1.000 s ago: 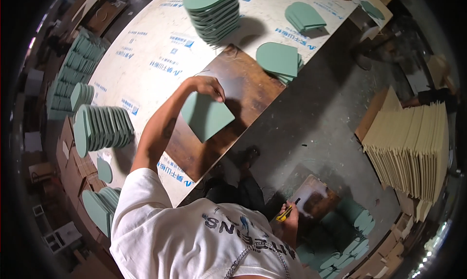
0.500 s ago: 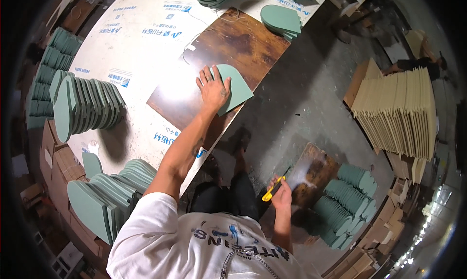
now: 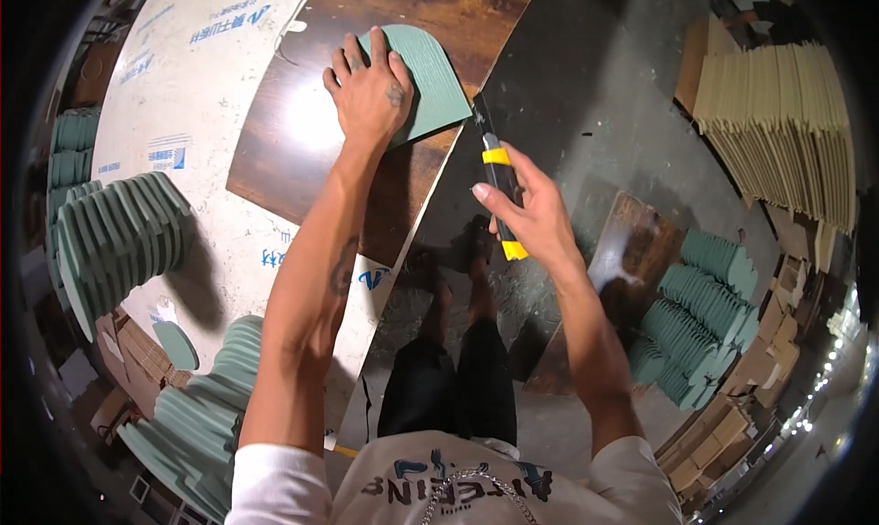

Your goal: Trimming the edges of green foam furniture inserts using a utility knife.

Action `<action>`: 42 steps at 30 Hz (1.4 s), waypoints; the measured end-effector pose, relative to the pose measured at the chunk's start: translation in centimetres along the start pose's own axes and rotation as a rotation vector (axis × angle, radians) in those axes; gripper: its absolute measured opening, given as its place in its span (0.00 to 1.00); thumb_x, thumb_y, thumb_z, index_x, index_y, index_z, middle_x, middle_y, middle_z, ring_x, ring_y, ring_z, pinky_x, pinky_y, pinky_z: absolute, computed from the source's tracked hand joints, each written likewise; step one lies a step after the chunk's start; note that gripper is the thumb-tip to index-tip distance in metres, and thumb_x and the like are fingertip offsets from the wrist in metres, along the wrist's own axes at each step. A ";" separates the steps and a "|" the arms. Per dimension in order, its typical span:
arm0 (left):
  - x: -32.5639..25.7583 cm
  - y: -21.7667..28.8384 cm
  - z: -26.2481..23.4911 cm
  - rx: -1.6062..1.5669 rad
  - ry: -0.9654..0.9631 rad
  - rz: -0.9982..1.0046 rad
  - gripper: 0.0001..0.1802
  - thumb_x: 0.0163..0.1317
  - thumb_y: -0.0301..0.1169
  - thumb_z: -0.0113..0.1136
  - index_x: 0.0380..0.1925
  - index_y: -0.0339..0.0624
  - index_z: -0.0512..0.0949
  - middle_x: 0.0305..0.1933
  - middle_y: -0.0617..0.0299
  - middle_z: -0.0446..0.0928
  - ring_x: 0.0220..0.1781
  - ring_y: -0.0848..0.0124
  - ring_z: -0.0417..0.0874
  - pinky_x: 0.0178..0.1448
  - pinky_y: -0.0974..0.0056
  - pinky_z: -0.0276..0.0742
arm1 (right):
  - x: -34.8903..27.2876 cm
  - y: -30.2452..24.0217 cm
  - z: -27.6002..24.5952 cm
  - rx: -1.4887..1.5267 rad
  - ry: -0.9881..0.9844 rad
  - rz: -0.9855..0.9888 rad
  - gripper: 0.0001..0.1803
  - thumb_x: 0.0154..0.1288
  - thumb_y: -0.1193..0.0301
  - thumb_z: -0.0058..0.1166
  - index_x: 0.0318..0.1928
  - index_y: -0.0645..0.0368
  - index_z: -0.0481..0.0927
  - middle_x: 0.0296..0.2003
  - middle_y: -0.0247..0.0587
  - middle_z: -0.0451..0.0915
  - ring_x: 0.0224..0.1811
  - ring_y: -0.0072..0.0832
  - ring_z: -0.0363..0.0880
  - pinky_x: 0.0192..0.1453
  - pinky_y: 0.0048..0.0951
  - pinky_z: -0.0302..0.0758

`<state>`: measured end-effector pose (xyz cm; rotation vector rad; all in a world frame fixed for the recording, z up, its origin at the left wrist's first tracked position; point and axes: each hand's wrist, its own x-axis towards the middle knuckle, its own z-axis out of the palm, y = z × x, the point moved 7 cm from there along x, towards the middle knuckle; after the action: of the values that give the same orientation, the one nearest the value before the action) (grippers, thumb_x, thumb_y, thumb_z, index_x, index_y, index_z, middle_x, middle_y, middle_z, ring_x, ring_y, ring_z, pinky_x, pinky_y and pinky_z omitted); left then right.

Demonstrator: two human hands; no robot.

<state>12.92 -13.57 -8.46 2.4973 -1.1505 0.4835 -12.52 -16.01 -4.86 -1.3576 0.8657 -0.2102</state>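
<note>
A pale green panel [image 3: 430, 72] with a rounded end and a straight end lies on a glossy brown wood-patterned board [image 3: 275, 150]. My left hand [image 3: 371, 97] rests flat on the panel's left part, fingers stretched out. At the board's right edge, my right hand [image 3: 542, 216] is closed round a black and yellow utility knife [image 3: 499, 179]. Its blade points away from me, beside the panel's near right corner. Whether the blade touches the panel I cannot tell.
Rows of similar green panels [image 3: 124, 241] stand on the white printed table [image 3: 151, 76] at left, with more [image 3: 206, 415] nearer me. Right of the table, green stacks [image 3: 700, 310] stand low beside another brown board [image 3: 632, 241]. Tall cream sheets [image 3: 774, 131] are at far right.
My right hand has brought the knife up from low on the right to the panel's corner. My left hand stays on the panel. The view has shifted closer to the board.
</note>
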 end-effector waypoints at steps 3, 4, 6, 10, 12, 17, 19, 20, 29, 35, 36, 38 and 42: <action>0.1 0.8 0.1 -0.028 -0.014 0.017 0.27 0.73 0.43 0.46 0.68 0.46 0.70 0.67 0.41 0.69 0.69 0.41 0.68 0.70 0.37 0.60 | 2.6 1.0 -1.2 -0.390 0.081 -0.311 0.35 0.68 0.63 0.64 0.69 0.68 0.68 0.41 0.57 0.84 0.33 0.40 0.86 0.38 0.40 0.81; 0.0 0.7 0.1 -0.038 -0.009 0.019 0.26 0.73 0.43 0.45 0.68 0.47 0.70 0.67 0.41 0.69 0.69 0.40 0.69 0.70 0.37 0.60 | 2.1 -0.7 -0.3 -0.638 0.135 -0.628 0.35 0.69 0.62 0.62 0.70 0.67 0.67 0.42 0.62 0.84 0.35 0.50 0.86 0.41 0.46 0.81; -0.2 0.4 0.3 -0.043 -0.012 0.027 0.26 0.74 0.43 0.45 0.68 0.48 0.70 0.67 0.40 0.69 0.69 0.39 0.69 0.71 0.36 0.60 | 2.3 0.3 -0.4 -0.633 0.100 -0.368 0.33 0.71 0.59 0.59 0.69 0.66 0.68 0.44 0.69 0.82 0.42 0.63 0.82 0.48 0.56 0.78; -0.2 0.4 -0.2 -0.111 0.004 0.053 0.27 0.74 0.46 0.44 0.67 0.44 0.70 0.68 0.36 0.68 0.71 0.36 0.66 0.71 0.36 0.60 | 2.3 1.7 -0.6 -0.882 0.147 -0.310 0.27 0.72 0.59 0.57 0.63 0.62 0.73 0.43 0.59 0.82 0.43 0.58 0.83 0.45 0.53 0.79; -0.3 1.5 -1.0 0.050 0.096 0.022 0.22 0.73 0.37 0.54 0.62 0.40 0.74 0.59 0.42 0.74 0.59 0.46 0.75 0.65 0.47 0.69 | 1.5 0.2 -1.2 -1.006 0.295 -0.505 0.24 0.72 0.61 0.58 0.63 0.58 0.76 0.40 0.47 0.80 0.41 0.50 0.83 0.42 0.46 0.81; -0.2 -0.3 0.1 -0.041 -0.033 -0.083 0.26 0.74 0.43 0.47 0.64 0.38 0.71 0.67 0.34 0.69 0.68 0.38 0.68 0.70 0.40 0.63 | 0.6 0.0 -0.7 -1.149 0.467 -0.690 0.20 0.64 0.61 0.66 0.56 0.47 0.85 0.39 0.36 0.78 0.36 0.35 0.78 0.38 0.35 0.79; -0.2 -0.6 0.0 -0.037 -0.014 -0.072 0.31 0.74 0.48 0.43 0.65 0.35 0.69 0.67 0.30 0.68 0.70 0.33 0.65 0.71 0.36 0.60 | 0.4 0.5 -0.9 -1.136 0.495 -0.724 0.20 0.63 0.61 0.67 0.56 0.46 0.86 0.39 0.35 0.79 0.35 0.34 0.78 0.38 0.35 0.78; -0.1 -0.7 0.3 -0.067 -0.040 -0.063 0.32 0.74 0.49 0.43 0.64 0.32 0.69 0.66 0.27 0.67 0.70 0.33 0.65 0.71 0.36 0.60 | 0.2 0.5 -1.1 -1.126 0.523 -0.759 0.21 0.62 0.62 0.68 0.56 0.46 0.86 0.39 0.35 0.79 0.35 0.34 0.77 0.38 0.34 0.78; -0.1 -0.7 0.4 -0.076 -0.075 -0.022 0.28 0.74 0.44 0.43 0.60 0.28 0.71 0.64 0.26 0.68 0.65 0.33 0.68 0.69 0.37 0.62 | 0.6 0.0 -1.8 -1.149 0.536 -0.781 0.20 0.61 0.63 0.69 0.55 0.47 0.87 0.39 0.35 0.80 0.34 0.32 0.77 0.37 0.33 0.77; 0.0 -0.9 0.5 -0.082 -0.060 0.009 0.25 0.73 0.37 0.46 0.58 0.23 0.71 0.61 0.27 0.70 0.63 0.35 0.70 0.67 0.38 0.64 | 1.8 -0.9 -1.9 -1.137 0.490 -0.789 0.19 0.62 0.64 0.69 0.54 0.48 0.87 0.37 0.36 0.80 0.33 0.33 0.77 0.36 0.33 0.77; 0.0 -0.9 0.3 -0.089 -0.012 0.031 0.25 0.72 0.36 0.46 0.57 0.22 0.71 0.61 0.27 0.70 0.63 0.35 0.70 0.67 0.38 0.65 | 2.1 -1.0 -1.9 -1.133 0.478 -0.795 0.19 0.62 0.64 0.69 0.55 0.49 0.87 0.37 0.37 0.80 0.32 0.33 0.77 0.36 0.34 0.77; -0.2 -1.0 0.4 -0.071 0.000 0.055 0.24 0.72 0.35 0.47 0.56 0.22 0.71 0.59 0.27 0.71 0.61 0.36 0.71 0.66 0.38 0.65 | 2.6 -1.4 -1.9 -1.127 0.464 -0.801 0.20 0.62 0.64 0.68 0.55 0.49 0.87 0.36 0.38 0.80 0.32 0.34 0.78 0.36 0.34 0.78; -0.1 -0.9 0.6 -0.053 -0.020 0.064 0.23 0.71 0.33 0.48 0.56 0.21 0.71 0.55 0.28 0.73 0.59 0.37 0.73 0.65 0.39 0.67 | 3.6 -2.1 -1.6 -1.153 0.428 -0.797 0.19 0.64 0.64 0.67 0.55 0.50 0.86 0.37 0.40 0.81 0.33 0.34 0.79 0.37 0.34 0.79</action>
<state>13.60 -13.23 -9.17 2.4316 -1.2383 0.4411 -10.42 -19.93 -4.40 -2.7935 0.7482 -0.7022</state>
